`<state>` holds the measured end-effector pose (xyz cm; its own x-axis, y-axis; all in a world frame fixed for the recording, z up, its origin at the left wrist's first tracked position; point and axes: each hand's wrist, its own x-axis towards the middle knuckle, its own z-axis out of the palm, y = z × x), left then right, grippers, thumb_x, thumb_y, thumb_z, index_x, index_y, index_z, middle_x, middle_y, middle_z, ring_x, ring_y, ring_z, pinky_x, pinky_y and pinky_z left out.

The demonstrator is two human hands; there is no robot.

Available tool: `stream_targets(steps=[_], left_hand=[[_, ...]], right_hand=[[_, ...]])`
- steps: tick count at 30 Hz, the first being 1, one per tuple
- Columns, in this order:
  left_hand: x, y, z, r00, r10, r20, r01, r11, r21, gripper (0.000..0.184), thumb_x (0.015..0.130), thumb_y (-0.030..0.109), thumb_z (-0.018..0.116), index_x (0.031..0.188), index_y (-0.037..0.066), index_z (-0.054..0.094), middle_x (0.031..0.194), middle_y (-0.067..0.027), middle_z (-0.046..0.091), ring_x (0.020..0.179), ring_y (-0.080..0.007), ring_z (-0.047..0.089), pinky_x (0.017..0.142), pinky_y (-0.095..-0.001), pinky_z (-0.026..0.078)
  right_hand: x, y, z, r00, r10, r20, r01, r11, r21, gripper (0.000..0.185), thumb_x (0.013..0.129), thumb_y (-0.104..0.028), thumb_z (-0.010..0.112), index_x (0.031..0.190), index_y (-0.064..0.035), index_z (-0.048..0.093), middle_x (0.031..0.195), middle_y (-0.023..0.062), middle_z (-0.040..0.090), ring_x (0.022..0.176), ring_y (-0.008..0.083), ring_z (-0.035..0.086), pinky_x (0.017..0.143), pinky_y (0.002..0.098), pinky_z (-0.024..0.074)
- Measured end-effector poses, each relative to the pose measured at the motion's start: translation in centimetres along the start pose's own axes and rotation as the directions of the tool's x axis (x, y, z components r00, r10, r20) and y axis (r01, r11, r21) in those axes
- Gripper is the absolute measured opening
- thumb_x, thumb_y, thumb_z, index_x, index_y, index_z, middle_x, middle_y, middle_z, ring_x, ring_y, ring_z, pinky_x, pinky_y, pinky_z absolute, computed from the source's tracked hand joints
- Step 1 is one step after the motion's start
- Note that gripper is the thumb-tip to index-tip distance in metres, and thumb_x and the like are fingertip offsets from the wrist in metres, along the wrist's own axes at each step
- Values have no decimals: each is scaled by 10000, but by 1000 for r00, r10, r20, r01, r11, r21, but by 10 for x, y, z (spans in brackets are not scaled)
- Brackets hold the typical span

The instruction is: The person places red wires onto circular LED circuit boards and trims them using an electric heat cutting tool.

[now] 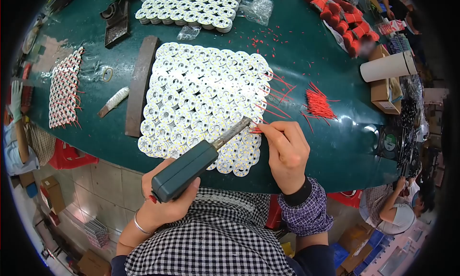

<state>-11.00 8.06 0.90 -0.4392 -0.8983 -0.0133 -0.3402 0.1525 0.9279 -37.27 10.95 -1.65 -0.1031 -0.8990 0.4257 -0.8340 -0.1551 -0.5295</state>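
On the green table lies a large panel of round white circuit boards (191, 94). My left hand (170, 197) is wrapped round the dark green handle of a soldering gun (184, 170), whose metal tip rests over the panel's right edge. Close to that tip, my right hand (287, 151) pinches short red wires (257, 129) between thumb and fingers. Several red wires stick out from the boards' right edge. Further right sits a pile of cut red wires (318, 102). A dark metal bar (142, 86) lies along the panel's left side.
A second stack of boards (191, 5) is at the back, with bundles of red wire (342, 22) at back right. A smaller wired panel (64, 91) lies left. A white cylinder (388, 66) stands on the right. Other people sit at both sides.
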Motion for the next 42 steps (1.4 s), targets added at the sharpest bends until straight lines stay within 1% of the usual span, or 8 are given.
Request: stream_targets(steps=[4, 6, 12, 18, 25, 30, 37, 42], left_hand=[[-4, -2, -1, 1000, 17, 8, -17, 999, 48, 209, 764, -15, 742, 970, -36, 718, 809, -109, 668, 632, -188, 618, 558, -275, 482], [-14, -9, 0, 993, -114, -18, 113, 992, -61, 235, 749, -7, 750, 982, -32, 725, 843, -127, 696, 666, -214, 655, 592, -289, 515], [-16, -6, -5, 998, -26, -61, 29, 998, 49, 264, 738, 33, 769, 995, -19, 738, 889, -151, 725, 712, -247, 692, 639, -320, 553], [-23, -11, -5, 997, -52, -62, 55, 997, 45, 266, 737, 45, 779, 992, -21, 739, 905, -157, 728, 728, -261, 699, 660, -320, 563], [-10, -5, 0, 998, -50, -38, 50, 999, 6, 256, 748, 9, 762, 999, -35, 733, 930, -161, 726, 740, -238, 700, 654, -310, 558], [-2, -4, 3, 996, 86, -20, -86, 996, 32, 224, 763, -17, 744, 984, -38, 715, 854, -116, 688, 652, -200, 640, 580, -281, 509], [-2, -4, 2, 997, 77, -26, -76, 996, 41, 206, 767, -17, 741, 971, -29, 713, 821, -98, 665, 620, -185, 606, 559, -272, 485], [-13, -11, 2, 998, -8, -69, 8, 1000, 8, 247, 754, -2, 752, 997, -32, 725, 892, -141, 709, 705, -216, 681, 622, -292, 542]], right_hand=[[0, 0, 0, 1000, -6, 5, 6, 1000, -3, 327, 704, 117, 704, 1011, 4, 716, 881, 95, 627, 793, 250, 622, 643, 352, 517], [-1, 0, 0, 1000, -5, 3, 5, 1000, -2, 325, 704, 117, 705, 1009, 4, 717, 881, 95, 628, 794, 249, 622, 642, 351, 517], [-1, -1, 0, 999, -31, -29, 30, 999, -29, 319, 696, 98, 722, 1000, 1, 720, 878, 86, 635, 800, 250, 622, 663, 356, 503], [-3, -5, 1, 991, -106, -81, 97, 990, -101, 314, 679, 51, 748, 983, -26, 732, 882, 54, 649, 829, 235, 625, 706, 352, 479], [5, -2, 4, 989, -150, 18, 151, 980, -132, 277, 702, -9, 714, 978, -28, 732, 901, 51, 645, 866, 235, 622, 748, 373, 482], [5, -3, 5, 990, -133, 44, 138, 976, -166, 268, 715, -20, 701, 982, -23, 725, 914, 57, 634, 883, 238, 615, 770, 377, 483], [5, -3, 5, 989, -140, 55, 147, 974, -171, 285, 720, -24, 701, 1004, -8, 714, 921, 63, 627, 882, 237, 612, 764, 376, 483], [5, -4, 6, 990, -137, 46, 143, 975, -172, 276, 726, -19, 703, 1000, -8, 717, 914, 60, 628, 870, 232, 611, 744, 367, 483]])
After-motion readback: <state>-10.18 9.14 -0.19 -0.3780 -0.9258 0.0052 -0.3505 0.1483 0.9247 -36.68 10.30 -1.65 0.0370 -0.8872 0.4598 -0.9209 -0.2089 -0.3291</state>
